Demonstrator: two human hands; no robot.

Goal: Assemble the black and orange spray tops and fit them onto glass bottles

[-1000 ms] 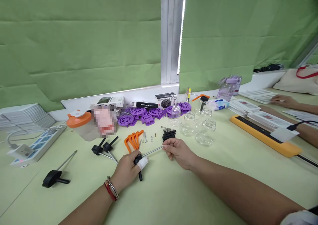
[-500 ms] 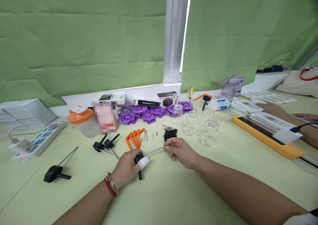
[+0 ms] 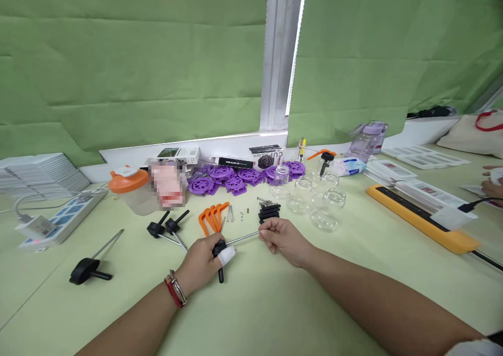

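- Steel rod [image 3: 243, 237] with a black handle [image 3: 219, 251] lies just above the worktop [image 3: 275, 303] near its middle, held at both ends.
- Left hand [image 3: 202, 264] is clamped round the handle end; one finger wears a white bandage [image 3: 227, 256], and a red and metal bracelet [image 3: 175, 292] sits on the wrist.
- Right hand [image 3: 283, 239] pinches the rod's free tip between closed fingertips.
- Black stack [image 3: 269, 213] of small parts, with springs on top, sits just behind the right hand.
- Orange clips [image 3: 211, 217] lie just behind the left hand, with a few screws [image 3: 230, 214] beside them.
- Two more black-handled rods [image 3: 167, 228] lie left of the clips; another [image 3: 92, 264] lies well apart, toward the left edge.
- Glass jars [image 3: 314, 201] stand behind and to the right of the right hand.
- Purple wheels [image 3: 236, 178] are heaped along the far edge, by small boxes [image 3: 259, 157].
- Orange-lidded jug [image 3: 128, 188] and a power strip [image 3: 55, 222] sit toward the far left.
- Yellow-edged tray [image 3: 420, 217] lies toward the right edge, where another person's hand [image 3: 493, 183] shows.
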